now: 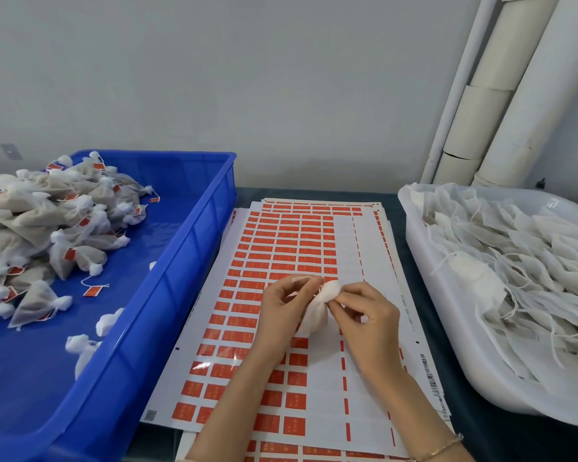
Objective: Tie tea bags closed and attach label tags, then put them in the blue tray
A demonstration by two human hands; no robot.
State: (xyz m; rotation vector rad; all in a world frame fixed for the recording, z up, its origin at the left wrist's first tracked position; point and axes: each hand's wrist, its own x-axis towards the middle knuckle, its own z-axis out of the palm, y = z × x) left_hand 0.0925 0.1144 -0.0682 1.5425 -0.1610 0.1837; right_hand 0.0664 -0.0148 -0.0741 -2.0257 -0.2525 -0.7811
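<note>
Work centres on one white tea bag (316,316), held over the stack of red label sheets (281,248) in the middle. The left hand (281,315) curls round the pouch's body, and the right hand (367,318) pinches its gathered neck between thumb and fingertips. To the left, a blue tray (197,241) holds a heap of tied, tagged bags (47,221). To the right, a white tub (447,335) is piled with flat untied bags (521,271). A thin bracelet (444,448) circles the right wrist.

The blue tray (187,261) runs off the left edge, the white tub (412,231) off the right.
</note>
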